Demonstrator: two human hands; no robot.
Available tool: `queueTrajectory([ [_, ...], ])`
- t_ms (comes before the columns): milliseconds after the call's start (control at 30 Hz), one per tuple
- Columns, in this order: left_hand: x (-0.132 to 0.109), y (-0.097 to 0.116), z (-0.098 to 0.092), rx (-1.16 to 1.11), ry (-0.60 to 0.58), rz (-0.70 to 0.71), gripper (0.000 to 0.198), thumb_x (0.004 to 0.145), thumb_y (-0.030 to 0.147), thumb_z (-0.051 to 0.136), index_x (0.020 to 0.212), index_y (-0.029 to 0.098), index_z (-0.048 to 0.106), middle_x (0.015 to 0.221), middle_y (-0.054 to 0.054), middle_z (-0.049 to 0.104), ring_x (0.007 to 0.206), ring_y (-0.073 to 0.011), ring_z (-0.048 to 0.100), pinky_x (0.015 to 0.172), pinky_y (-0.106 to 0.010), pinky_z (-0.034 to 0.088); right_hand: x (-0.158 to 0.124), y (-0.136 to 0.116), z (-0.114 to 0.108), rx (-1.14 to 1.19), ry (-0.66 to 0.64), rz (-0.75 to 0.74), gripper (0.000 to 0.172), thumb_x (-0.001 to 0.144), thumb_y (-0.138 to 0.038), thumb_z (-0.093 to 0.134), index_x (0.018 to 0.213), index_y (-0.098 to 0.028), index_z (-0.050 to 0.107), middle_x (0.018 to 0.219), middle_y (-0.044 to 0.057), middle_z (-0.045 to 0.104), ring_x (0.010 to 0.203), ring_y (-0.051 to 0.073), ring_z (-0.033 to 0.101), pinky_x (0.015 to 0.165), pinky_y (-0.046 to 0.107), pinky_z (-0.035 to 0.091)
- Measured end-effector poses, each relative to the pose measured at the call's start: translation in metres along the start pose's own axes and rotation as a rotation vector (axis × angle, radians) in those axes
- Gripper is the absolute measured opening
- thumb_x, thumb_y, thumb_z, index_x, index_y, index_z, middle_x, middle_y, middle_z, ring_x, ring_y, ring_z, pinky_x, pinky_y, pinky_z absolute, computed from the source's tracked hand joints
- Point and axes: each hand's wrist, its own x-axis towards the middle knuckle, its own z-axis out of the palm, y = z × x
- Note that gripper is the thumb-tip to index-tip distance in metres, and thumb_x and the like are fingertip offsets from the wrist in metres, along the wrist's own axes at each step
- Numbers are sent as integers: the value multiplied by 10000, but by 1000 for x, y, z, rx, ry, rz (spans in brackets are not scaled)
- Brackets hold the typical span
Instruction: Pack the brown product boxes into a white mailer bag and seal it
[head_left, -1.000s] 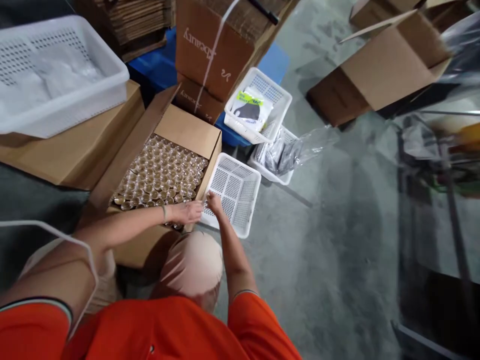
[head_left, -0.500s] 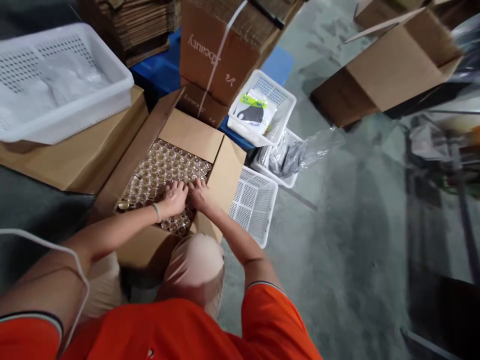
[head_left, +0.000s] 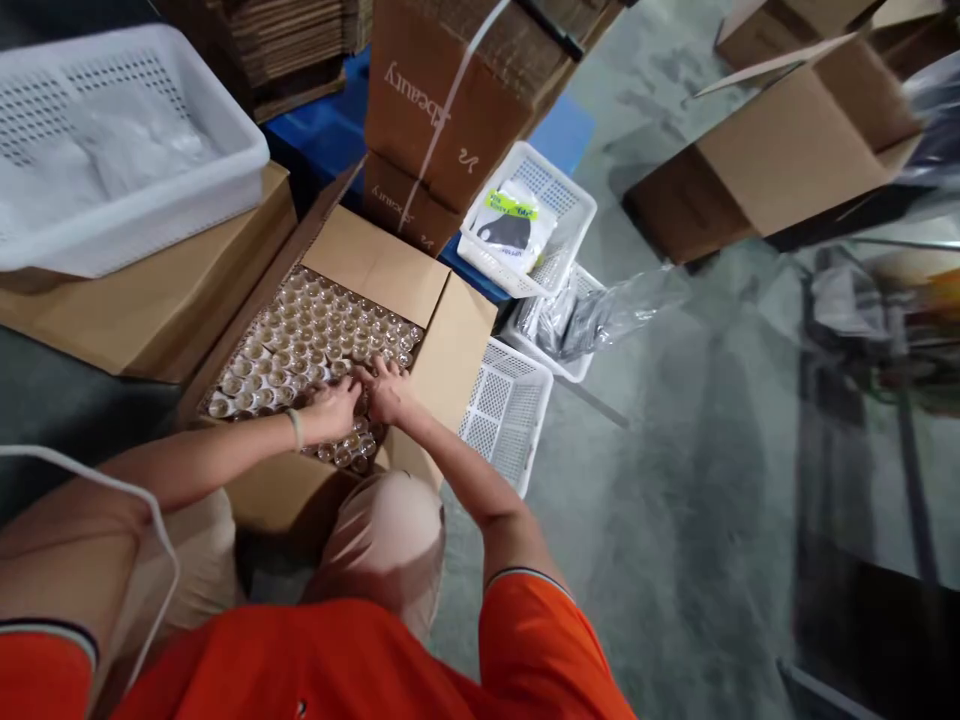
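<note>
Glass vials [head_left: 300,340] stand upright; left hand [head_left: 334,410] and right hand [head_left: 386,392] touch them, grips too hidden to tell.

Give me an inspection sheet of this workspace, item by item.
surface: grey concrete floor, scuffed and stained.
job's things: open cardboard carton packed with rows of small clear glass containers; white perforated plastic basket beside it.
clutter: large white basket holding clear plastic material; smaller white basket holding a yellow-labelled packet; stacked flat cardboard.
hands: left hand and right hand both on the containers at the carton's near side; grip unclear.
cables: white cord looping at lower left; what it joins cannot be told.
surroundings: open brown carton at upper right; blurred equipment at far right, unidentifiable.
</note>
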Motion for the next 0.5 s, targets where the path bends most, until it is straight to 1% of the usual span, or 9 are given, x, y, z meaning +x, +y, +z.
queueTrajectory([
  [33,3,-3,0,-27,5,9,688,941,213,673,1626,169,631,1697,-298,549,1366,-528,689,1138,-703,580,3,-3,-3,6,-1,13,850,986,-301,778,1788,-372,509,1817,176,442,1508,440,587,1221,597,553],
  [100,9,-8,-1,-81,28,19,651,976,235,676,1619,154,615,1730,-287,538,1458,-500,653,1231,-662,541,10,-7,-9,31,-16,26,812,993,-320,785,1767,-384,547,1873,148,376,1468,439,632,1233,612,549],
  [167,14,-14,-1,-115,50,29,619,1003,225,673,1609,119,600,1705,-280,571,1525,-449,620,1291,-565,515,15,-8,-15,59,-61,20,760,980,-309,814,1712,-380,622,1916,126,303,1407,412,683,1236,601,553],
  [200,15,-18,0,-125,55,47,581,1013,211,663,1584,112,614,1670,-267,604,1517,-415,631,1292,-510,519,15,-9,-17,65,-80,16,730,976,-309,829,1682,-375,655,1911,125,311,1397,406,690,1230,599,557],
  [300,16,-31,6,-154,88,134,466,1028,145,603,1486,157,690,1579,-205,663,1341,-317,731,1216,-408,564,15,-8,-18,59,-65,13,654,1017,-387,821,1655,-387,674,1776,135,497,1462,444,640,1193,635,576],
  [333,18,-35,7,-172,106,157,463,1028,130,589,1475,168,703,1566,-194,667,1286,-296,750,1191,-393,575,16,-7,-18,56,-48,13,643,1028,-422,813,1655,-397,670,1728,132,541,1463,450,640,1173,638,589],
  [367,20,-39,8,-195,119,165,466,1026,131,592,1476,171,708,1564,-190,668,1265,-286,755,1178,-385,579,18,-6,-18,55,-36,14,631,1025,-440,818,1640,-395,685,1702,132,560,1423,441,671,1138,617,615],
  [433,28,-44,7,-243,120,149,445,1012,193,674,1452,149,722,1541,-196,691,1306,-304,739,1176,-385,579,27,-3,-19,62,-27,4,567,995,-420,852,1550,-348,763,1677,141,580,1240,369,767,1028,511,670],
  [500,38,-46,4,-287,107,143,435,941,288,825,1338,122,762,1461,-199,741,1338,-348,723,1159,-402,595,37,0,-20,78,16,-21,427,961,-362,889,1381,-290,856,1569,136,665,1034,269,800,911,390,676],
])
